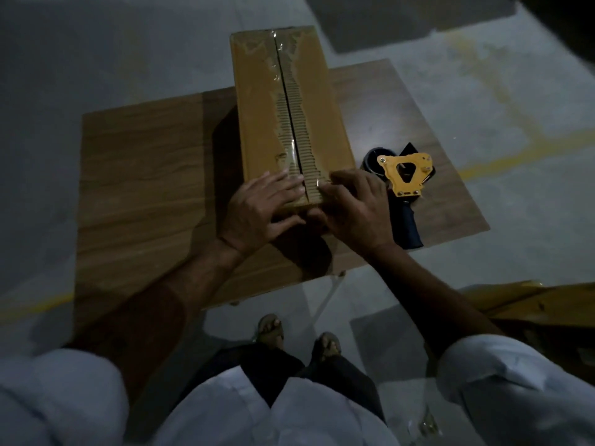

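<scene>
A long brown cardboard box (257,117) lies lengthwise on a small wooden table (145,175). Its top seam is a dark slit, with torn paper and bits of clear tape along it. Both hands are at the box's near end. My left hand (260,207) lies flat on the top left of the seam, fingers straight, thumb against the end face. My right hand (354,207) has its fingertips on the top right of the seam, on a shiny strip of clear tape (317,185), and its thumb on the end face.
A tape dispenser (402,175) with a yellow frame and dark handle lies on the table right of the box, close to my right hand. More cardboard (531,310) sits on the grey floor at the right. My feet stand just before the table's near edge.
</scene>
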